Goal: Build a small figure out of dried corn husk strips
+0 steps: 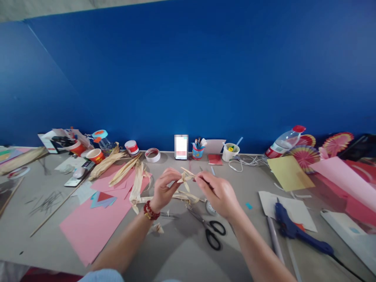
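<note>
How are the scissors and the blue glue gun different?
The scissors have two black handle loops, while the glue gun has one long blue handle. The glue gun has a black cord, but no cord shows on the scissors. The scissors lie between the person's forearms; the glue gun is beyond the right forearm, partly over white paper. Neither is held by the person's hands.

I see a dark red bracelet [150, 210], apparently several beaded strands, with a gold-coloured piece, around the wrist [156, 202] of the left hand [165, 188]. Both forearms [255, 237] reach me bare. A light blue sleeve [102, 276] edges my feed.
</note>
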`<state>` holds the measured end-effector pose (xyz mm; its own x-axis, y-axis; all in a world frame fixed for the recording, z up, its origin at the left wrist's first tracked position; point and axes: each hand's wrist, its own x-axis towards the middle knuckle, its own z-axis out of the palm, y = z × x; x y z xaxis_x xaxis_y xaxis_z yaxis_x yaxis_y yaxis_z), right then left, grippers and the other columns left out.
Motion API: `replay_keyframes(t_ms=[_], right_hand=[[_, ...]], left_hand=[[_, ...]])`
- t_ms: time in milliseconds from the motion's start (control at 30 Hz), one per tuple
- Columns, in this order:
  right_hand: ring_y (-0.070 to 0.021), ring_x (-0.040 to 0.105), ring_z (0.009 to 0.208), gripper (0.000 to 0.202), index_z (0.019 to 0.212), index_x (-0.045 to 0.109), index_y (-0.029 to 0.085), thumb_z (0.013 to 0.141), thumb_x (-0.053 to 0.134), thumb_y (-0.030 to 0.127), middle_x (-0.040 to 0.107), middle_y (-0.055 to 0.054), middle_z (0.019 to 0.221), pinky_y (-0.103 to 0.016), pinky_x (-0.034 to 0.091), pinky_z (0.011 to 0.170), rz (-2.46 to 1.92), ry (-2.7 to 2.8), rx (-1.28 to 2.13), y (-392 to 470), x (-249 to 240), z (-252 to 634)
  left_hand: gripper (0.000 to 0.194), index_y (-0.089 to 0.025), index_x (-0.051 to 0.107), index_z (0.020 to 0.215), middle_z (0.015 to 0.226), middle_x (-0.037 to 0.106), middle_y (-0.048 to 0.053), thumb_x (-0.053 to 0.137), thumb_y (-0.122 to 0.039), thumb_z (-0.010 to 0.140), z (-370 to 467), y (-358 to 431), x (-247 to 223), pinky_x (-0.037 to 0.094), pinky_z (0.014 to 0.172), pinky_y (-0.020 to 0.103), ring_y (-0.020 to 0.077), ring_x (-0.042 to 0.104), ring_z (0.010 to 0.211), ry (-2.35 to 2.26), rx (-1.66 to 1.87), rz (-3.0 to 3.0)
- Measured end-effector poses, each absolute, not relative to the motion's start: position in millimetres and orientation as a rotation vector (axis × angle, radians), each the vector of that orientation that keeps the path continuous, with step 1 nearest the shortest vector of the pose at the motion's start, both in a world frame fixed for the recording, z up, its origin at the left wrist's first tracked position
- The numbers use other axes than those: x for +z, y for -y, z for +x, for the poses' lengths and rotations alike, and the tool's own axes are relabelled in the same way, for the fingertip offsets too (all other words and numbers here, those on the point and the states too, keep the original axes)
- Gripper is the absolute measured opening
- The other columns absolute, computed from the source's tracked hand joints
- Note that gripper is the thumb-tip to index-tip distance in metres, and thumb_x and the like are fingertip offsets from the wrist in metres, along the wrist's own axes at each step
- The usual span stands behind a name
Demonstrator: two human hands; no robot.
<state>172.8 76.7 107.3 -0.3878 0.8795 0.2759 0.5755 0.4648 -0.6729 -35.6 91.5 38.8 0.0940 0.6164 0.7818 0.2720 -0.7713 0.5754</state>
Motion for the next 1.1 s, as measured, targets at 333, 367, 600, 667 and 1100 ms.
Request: replay_keyframes(t_ms=[333, 367, 600, 667, 1100], right_hand=[[-0.0130, 0.047, 0.051, 0.025, 0.086, 0.059, 0.022, 0.097, 0.042, 0.038, 0.058, 0.002, 0.061, -0.024, 0.028, 0.053, -1.198, 2.252, 0.526, -77.2, 107.6, 171.0], [-0.0128, 0.047, 0.051, 0.025, 0.087, 0.059, 0.022, 0.096, 0.043, 0.039, 0.057, 0.002, 0.061, -0.024, 0.028, 0.054, -1.201, 2.250, 0.518, -77.4, 107.3, 171.3], [-0.0132, 0.049, 0.054, 0.029, 0.095, 0.063, 0.021, 0.094, 0.047, 0.045, 0.057, 0.001, 0.064, -0.025, 0.026, 0.055, -1.165, 2.304, 0.473, -76.9, 105.3, 170.4], [-0.0130, 0.049, 0.054, 0.030, 0.094, 0.064, 0.021, 0.095, 0.047, 0.045, 0.057, 0.002, 0.063, -0.025, 0.026, 0.054, -1.159, 2.314, 0.476, -76.8, 105.4, 169.7], [-0.0122, 0.045, 0.054, 0.040, 0.064, 0.052, 0.021, 0.097, 0.043, 0.042, 0.051, 0.002, 0.058, -0.026, 0.023, 0.053, -1.141, 2.298, 0.553, -78.2, 105.8, 167.0]], left_hand=[[0.006, -0.018, 0.068, 0.089, 0.082, 0.072, 0.007, 0.063, -0.014, 0.087, -35.2, -89.0, 39.2, 0.051, 0.078, 0.039, 0.0204, 0.064, 0.082, -0.901, 1.782, 2.218], [0.007, -0.018, 0.068, 0.090, 0.083, 0.072, 0.008, 0.063, -0.013, 0.087, -35.4, -88.9, 39.2, 0.051, 0.078, 0.039, 0.0205, 0.064, 0.083, -0.894, 1.786, 2.224], [0.009, -0.018, 0.068, 0.088, 0.081, 0.070, 0.007, 0.065, -0.010, 0.085, -35.9, -86.0, 42.3, 0.051, 0.079, 0.038, 0.0203, 0.062, 0.084, -0.945, 1.790, 2.243], [0.009, -0.018, 0.068, 0.087, 0.081, 0.069, 0.006, 0.065, -0.010, 0.085, -35.9, -85.3, 43.3, 0.051, 0.080, 0.038, 0.0197, 0.061, 0.083, -0.947, 1.778, 2.246], [0.012, -0.020, 0.067, 0.089, 0.083, 0.071, 0.005, 0.064, -0.009, 0.085, -36.0, -86.1, 41.9, 0.052, 0.084, 0.040, 0.0190, 0.062, 0.083, -0.880, 1.788, 2.343]])
